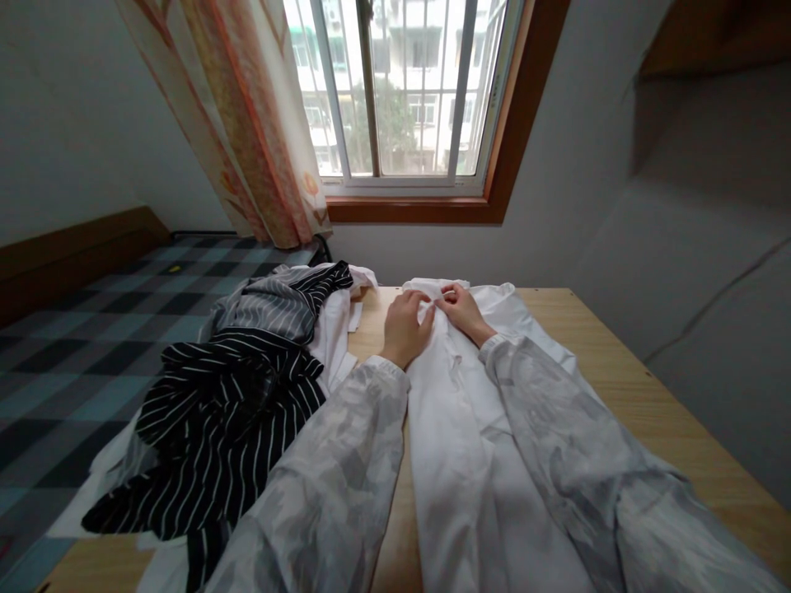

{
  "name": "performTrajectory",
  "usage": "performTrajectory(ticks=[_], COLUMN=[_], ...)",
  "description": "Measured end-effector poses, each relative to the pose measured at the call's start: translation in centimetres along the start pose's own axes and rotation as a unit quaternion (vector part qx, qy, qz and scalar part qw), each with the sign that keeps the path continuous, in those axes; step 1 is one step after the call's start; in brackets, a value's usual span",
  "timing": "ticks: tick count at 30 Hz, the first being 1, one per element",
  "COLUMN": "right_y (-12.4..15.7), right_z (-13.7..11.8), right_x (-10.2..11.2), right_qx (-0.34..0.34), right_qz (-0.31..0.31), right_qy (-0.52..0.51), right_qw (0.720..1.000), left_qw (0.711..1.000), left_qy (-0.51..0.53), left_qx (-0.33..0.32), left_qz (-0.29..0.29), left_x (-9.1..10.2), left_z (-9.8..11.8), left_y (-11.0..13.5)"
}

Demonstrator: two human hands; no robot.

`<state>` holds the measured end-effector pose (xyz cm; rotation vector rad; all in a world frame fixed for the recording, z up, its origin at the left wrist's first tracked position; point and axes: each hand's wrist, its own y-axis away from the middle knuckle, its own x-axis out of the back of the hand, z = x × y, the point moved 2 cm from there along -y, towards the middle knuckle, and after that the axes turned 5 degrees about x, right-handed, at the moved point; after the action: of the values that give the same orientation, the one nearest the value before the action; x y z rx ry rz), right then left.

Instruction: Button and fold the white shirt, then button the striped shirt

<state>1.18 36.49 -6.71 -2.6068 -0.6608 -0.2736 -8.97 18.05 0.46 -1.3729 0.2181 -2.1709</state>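
A white shirt [470, 445] lies spread lengthwise on the wooden table [624, 371], its collar end toward the window. My left hand [404, 325] and my right hand [462, 311] meet at the top of the shirt, near the collar. Both pinch the white fabric between fingers and thumb. My sleeves are pale grey with a mottled pattern and rest along the shirt.
A heap of clothes [247, 387], black with white stripes, grey striped and white, sits on the table's left side. A bed with a checked cover [74, 354] lies left. A window [408, 91] and orange curtain [247, 115] stand behind; grey walls close the right.
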Motion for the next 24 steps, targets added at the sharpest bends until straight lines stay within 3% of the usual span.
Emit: performTrajectory(ticks=[3, 7, 10, 13, 18, 21, 24], right_y=[-0.1, -0.2, 0.5, 2.7, 9.4, 13.1, 14.7], right_z=[0.0, -0.1, -0.3, -0.8, -2.4, -3.3, -3.4], right_x=[0.1, 0.2, 1.1, 3.3, 8.1, 9.5, 9.3], right_qx=[0.012, 0.003, 0.013, 0.078, 0.195, 0.19, 0.158], right_qz=[0.004, 0.0, -0.045, -0.096, -0.186, -0.225, -0.226], right_qy=[0.003, -0.01, 0.007, 0.098, 0.238, 0.276, 0.325], right_qw=[1.0, 1.0, 0.999, 0.988, 0.933, 0.915, 0.905], left_qw=[0.987, 0.979, 0.98, 0.978, 0.973, 0.979, 0.98], left_qy=[-0.002, -0.041, -0.051, -0.059, -0.08, -0.118, -0.143], left_qx=[-0.122, -0.1, -0.091, -0.083, -0.083, -0.084, -0.083], left_qz=[-0.105, -0.171, -0.172, -0.181, -0.199, -0.146, -0.111], left_x=[-0.7, -2.2, -3.0, -3.4, -3.0, -2.3, -1.8], left_z=[0.6, -0.1, -0.6, -1.0, -1.4, -1.2, -0.4], left_y=[1.2, 2.3, 2.1, 1.0, -1.6, -2.6, -2.5])
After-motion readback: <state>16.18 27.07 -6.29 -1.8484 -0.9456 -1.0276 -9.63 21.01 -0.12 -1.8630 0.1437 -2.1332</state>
